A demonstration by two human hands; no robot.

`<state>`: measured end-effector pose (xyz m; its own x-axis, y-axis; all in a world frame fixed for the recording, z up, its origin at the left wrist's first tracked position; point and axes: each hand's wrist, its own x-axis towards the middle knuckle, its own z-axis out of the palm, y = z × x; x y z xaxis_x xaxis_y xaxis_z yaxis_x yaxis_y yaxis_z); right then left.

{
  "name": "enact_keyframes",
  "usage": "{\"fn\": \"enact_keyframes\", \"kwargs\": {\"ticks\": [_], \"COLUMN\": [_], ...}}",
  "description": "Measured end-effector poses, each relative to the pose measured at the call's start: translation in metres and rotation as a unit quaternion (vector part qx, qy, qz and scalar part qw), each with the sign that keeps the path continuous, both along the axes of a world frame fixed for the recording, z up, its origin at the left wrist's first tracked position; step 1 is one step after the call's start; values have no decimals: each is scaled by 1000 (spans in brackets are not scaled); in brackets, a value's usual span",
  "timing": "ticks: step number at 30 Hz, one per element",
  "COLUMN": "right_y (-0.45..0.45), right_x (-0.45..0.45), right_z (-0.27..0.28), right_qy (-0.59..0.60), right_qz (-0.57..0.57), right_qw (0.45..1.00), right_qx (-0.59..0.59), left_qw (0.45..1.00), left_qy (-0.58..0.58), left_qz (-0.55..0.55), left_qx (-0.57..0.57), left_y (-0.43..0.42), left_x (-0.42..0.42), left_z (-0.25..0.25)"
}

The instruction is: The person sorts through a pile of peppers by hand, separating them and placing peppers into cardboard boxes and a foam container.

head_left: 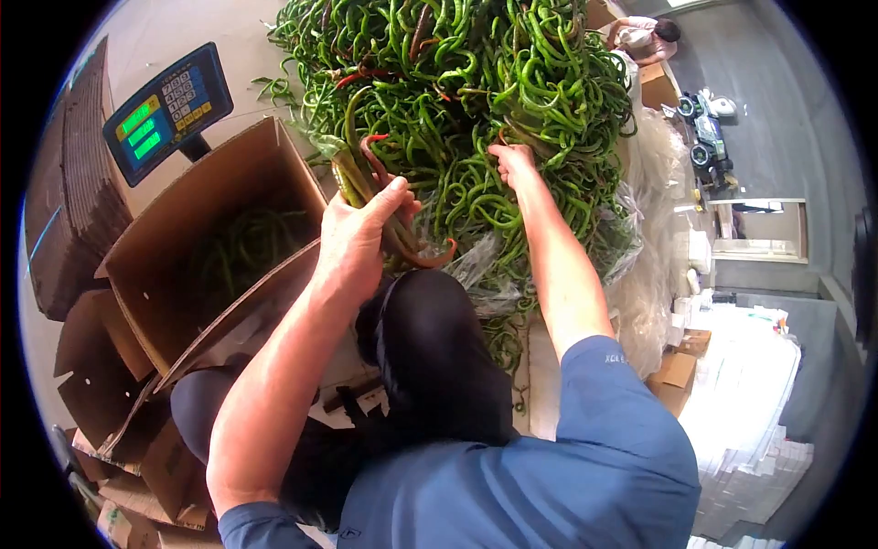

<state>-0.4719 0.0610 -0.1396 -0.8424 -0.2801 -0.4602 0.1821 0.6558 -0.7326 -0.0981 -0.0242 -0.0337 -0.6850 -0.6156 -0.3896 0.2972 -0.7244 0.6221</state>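
A large heap of long, curly green chili peppers (430, 119) lies in front of me, with a few red and brownish ones among them. My left hand (361, 224) is closed around a small bunch of discoloured chili peppers (350, 178), brownish, yellow-green and red, that stick out past the thumb and below the palm. Over at the heap's right part, my right hand (514, 165) has its fingers curled together at a reddish chili pepper (502, 134); the exact grip is partly hidden. Left of my left hand stands an open cardboard box (197, 197) with green peppers at its bottom.
A scale display (169, 110) with lit green digits stands behind the box. Flattened cardboard (69, 183) and more open boxes (137, 439) are at the left. Clear plastic sheeting (654, 210) lies right of the heap. Another person (645, 38) is at the upper right.
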Motion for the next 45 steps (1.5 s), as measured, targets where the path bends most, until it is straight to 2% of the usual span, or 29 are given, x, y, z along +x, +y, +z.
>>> {"fn": "enact_keyframes", "kwargs": {"ticks": [5, 9, 14, 15, 20, 26, 33, 36, 39, 43, 45], "right_y": [9, -4, -5, -9, -15, -11, 1, 0, -5, -2, 7], "right_x": [0, 20, 20, 20, 21, 2, -2, 0, 12, 34, 36], "right_z": [4, 2, -6, -1, -4, -21, -14, -14, -7, 9, 16], "right_qy": [-1, -53, -102, -91, -10, -43, -73, -67, 9, 74, 7], "right_qz": [111, 159, -12, -61, -117, -112, -69, -57, -54, -62, -121], "right_qw": [994, 983, 994, 993, 991, 989, 991, 993, 998, 990, 965], "right_qx": [-4, 76, -46, -32, -61, -90, -83, -79, -28, -107, -233], "left_qw": [1000, 999, 999, 999, 999, 999, 999, 998, 999, 999, 999], "left_qy": [-10, -12, -11, -6, -9, -24, -6, -21, -9, -30, -25], "left_qz": [-21, -29, -43, -46, -35, -35, -40, -46, -41, -37, -39], "left_qx": [-1, 5, -9, -12, -19, -22, -36, -40, -23, -4, -7], "left_y": [2, 6, 4, 4, 5, 5, 4, 5, 5, 5, 6], "left_x": [-2, -7, -5, -5, -4, -3, -6, -7, -8, -7, -7], "left_z": [-2, -3, 0, -1, -5, -1, -6, -4, -8, -3, -4]}}
